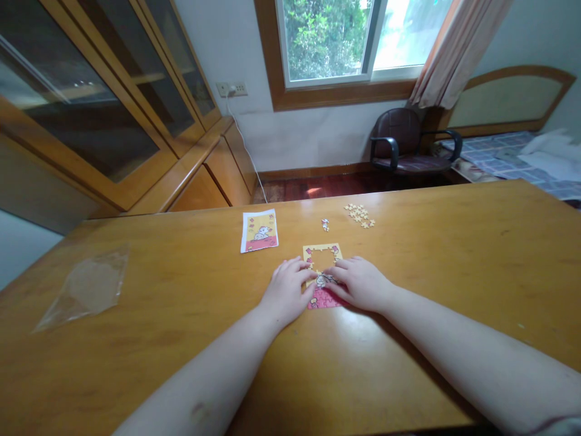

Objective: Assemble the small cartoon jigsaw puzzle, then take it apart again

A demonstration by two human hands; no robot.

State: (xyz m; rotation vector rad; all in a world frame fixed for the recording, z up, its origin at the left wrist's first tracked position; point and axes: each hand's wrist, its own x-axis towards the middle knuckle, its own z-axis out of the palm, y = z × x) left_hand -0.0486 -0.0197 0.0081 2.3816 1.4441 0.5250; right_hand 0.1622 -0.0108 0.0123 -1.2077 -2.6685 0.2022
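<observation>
A partly joined jigsaw puzzle (324,298) lies flat on the wooden table, pink at its near end and yellow at its far end, with a gap in the upper middle. My left hand (288,287) rests on its left edge, fingers spread. From the right, my right hand (361,281) reaches over the puzzle, its fingertips touching the white cat part; whether a piece is under them is hidden. Beyond the puzzle lie a few joined white pieces (325,224) and a cluster of loose yellow pieces (358,213). To the far left is a picture card (259,231) showing a white cat.
A clear plastic bag (88,284) lies on the left of the table (181,339). Behind the table's far edge stand a glass-door cabinet (154,121), a dark armchair (403,142) and a bed (508,157), below a window (327,42).
</observation>
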